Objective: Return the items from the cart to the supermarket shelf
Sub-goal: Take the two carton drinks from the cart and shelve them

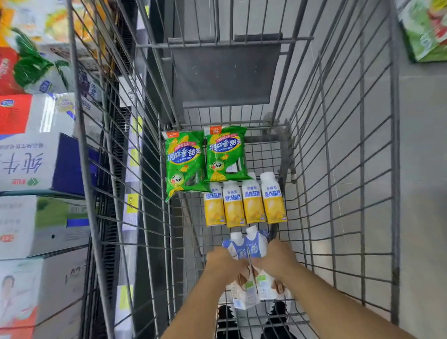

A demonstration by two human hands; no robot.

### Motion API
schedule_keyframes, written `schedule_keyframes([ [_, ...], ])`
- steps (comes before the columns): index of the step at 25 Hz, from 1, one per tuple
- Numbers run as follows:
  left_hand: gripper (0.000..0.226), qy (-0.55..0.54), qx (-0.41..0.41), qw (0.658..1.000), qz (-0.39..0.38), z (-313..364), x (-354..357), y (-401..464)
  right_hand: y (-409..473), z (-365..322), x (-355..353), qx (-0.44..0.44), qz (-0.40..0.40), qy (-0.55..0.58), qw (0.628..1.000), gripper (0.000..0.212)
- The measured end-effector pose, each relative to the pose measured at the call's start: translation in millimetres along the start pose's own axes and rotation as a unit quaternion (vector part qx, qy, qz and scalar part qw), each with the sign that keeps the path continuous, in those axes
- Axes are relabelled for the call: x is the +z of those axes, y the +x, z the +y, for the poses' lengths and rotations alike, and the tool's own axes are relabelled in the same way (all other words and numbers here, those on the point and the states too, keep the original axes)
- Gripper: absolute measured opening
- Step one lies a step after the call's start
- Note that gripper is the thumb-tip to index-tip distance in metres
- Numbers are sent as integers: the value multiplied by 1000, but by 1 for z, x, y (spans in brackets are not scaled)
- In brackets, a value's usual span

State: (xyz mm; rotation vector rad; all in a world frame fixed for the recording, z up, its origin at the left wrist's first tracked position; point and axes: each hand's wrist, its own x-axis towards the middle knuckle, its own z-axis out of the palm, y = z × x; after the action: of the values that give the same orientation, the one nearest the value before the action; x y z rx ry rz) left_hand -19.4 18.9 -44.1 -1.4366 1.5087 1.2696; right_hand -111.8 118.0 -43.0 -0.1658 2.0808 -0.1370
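Grey supermarket floor [425, 162] shows through the wire cart [344, 165], with the shelf [39, 163] of boxed milk cartons close on the left. Down in the basket, two green corn-sausage packs [184, 163] lie at the far end, four yellow yogurt bottles [244, 204] line up just beside them, and nearer still sit blue-and-white cartons [246, 244]. Both hands are in there: left hand [224, 264] and right hand [277, 260] close around those cartons from either side.

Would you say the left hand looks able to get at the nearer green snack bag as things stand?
Probably yes, once freed: the green snack bag lies uncovered on the cart floor, open from above. But the left hand is at the blue-and-white bottles right now.
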Motion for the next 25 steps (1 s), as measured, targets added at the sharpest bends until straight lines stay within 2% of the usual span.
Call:
schedule_keyframes([
  [3,51,-46,-13,999,1,-4,6,-1,-7,1,-3,10,4,-34,999,51],
  [7,44,-67,39,997,29,0,-6,-24,-33,-8,-24,-23,22,-32,999,43],
  [11,48,-52,75,993,70,13,-57,-94,-108,-23,-96,-69,21,-1,997,38],
  [14,45,-92,125,984,91,30,-103,-163,-163,-50,-160,-117,53,8,992,31],
  [16,36,-135,162,969,127,39,-134,-224,-210,-76,-196,-166,89,5,982,25],
  [20,33,-187,231,923,244,37,-197,-330,-297,-140,-238,-294,106,-15,950,32],
  [23,35,-233,251,872,350,9,-231,-412,-363,-186,-251,-403,112,-62,906,31],
  [25,38,-263,241,837,414,-22,-242,-472,-413,-212,-247,-478,86,-62,872,27],
])
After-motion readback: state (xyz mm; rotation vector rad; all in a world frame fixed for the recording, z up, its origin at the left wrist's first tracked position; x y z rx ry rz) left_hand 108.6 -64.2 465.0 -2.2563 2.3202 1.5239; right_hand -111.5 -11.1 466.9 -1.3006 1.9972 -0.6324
